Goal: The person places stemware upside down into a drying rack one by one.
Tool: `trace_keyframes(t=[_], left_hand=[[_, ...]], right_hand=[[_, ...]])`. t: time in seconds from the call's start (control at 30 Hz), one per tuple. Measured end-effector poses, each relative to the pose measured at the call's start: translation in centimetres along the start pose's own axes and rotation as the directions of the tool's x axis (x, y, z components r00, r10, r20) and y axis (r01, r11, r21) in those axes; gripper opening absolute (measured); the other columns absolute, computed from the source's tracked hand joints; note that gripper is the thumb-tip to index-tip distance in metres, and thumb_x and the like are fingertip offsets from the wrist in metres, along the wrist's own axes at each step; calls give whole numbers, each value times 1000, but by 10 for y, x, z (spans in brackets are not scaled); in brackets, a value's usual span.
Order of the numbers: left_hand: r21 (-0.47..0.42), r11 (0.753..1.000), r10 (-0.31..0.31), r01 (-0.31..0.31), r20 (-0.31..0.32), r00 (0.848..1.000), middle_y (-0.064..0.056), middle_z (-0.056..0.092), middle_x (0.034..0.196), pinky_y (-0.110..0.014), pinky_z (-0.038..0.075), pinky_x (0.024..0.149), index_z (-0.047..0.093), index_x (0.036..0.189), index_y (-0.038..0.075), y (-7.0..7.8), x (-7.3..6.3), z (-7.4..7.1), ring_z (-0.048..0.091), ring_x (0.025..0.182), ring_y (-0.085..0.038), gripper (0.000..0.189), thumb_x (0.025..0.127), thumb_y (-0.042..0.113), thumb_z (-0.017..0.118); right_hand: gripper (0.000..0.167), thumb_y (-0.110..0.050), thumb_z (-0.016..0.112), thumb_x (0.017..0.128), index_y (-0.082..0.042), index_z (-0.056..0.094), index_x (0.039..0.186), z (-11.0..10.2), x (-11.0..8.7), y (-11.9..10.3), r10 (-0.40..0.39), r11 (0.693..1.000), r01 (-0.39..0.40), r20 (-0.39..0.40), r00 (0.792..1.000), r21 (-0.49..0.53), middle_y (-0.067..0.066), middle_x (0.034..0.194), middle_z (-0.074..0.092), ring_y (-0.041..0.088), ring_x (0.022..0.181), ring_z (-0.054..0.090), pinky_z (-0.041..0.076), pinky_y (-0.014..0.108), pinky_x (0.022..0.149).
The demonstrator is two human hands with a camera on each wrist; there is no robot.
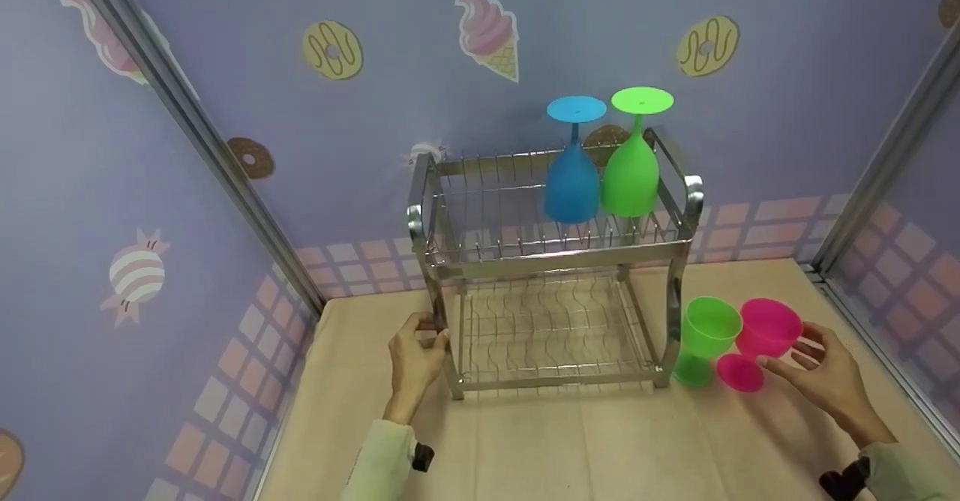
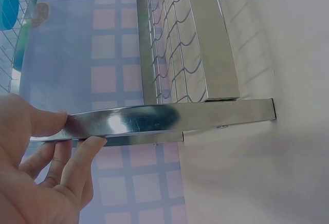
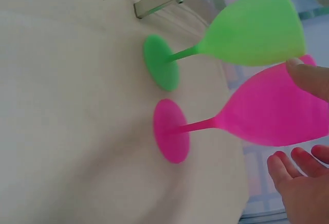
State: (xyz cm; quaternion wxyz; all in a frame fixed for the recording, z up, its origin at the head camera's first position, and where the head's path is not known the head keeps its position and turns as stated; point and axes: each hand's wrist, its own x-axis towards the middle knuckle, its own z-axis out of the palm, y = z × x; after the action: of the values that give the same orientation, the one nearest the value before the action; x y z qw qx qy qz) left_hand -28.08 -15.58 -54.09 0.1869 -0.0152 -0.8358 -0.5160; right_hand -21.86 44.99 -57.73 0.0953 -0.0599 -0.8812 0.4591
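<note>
A two-tier metal dish rack [image 1: 559,264] stands on the table. My left hand [image 1: 417,362] pinches its front left post [image 2: 128,120], with the thumb on one side and fingertips on the other. To the right of the rack, a pink goblet [image 3: 272,108] stands upright beside a green goblet [image 3: 252,31]. My right hand [image 1: 821,373] is spread around the pink bowl. Its thumb overlaps the bowl near the rim, while a gap shows between the other fingers and the cup. Whether the thumb touches, I cannot tell.
Upside down on the rack's upper tier are a blue goblet [image 1: 572,186] and another green goblet [image 1: 631,178]. The lower wire tier [image 1: 551,328] lies beneath. Patterned walls [image 1: 405,111] with metal corner posts [image 1: 217,163] enclose the cloth-covered table [image 1: 540,448].
</note>
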Motion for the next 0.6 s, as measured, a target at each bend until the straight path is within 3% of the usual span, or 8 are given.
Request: trace_keyframes(t=[0.23,0.6], left_hand=[[-10,1000,3,-3,-5,1000,-19,75,108,-39,69,76,71,116,0,-2,0,1,80,90,-36,26,92,-6,78],[6,1000,-4,4,12,1000,-21,74,113,-43,69,80,69,119,-1,-1,1,0,79,95,-40,28,93,-3,78]], right_hand=[[103,-27,88,92,9,20,161,21,4,19,23,998,-25,28,999,55,40,155,38,60,137,47,48,-3,80],[101,-30,88,91,9,23,159,39,8,22,48,998,-48,-8,999,46,37,154,41,58,137,50,47,-3,77]])
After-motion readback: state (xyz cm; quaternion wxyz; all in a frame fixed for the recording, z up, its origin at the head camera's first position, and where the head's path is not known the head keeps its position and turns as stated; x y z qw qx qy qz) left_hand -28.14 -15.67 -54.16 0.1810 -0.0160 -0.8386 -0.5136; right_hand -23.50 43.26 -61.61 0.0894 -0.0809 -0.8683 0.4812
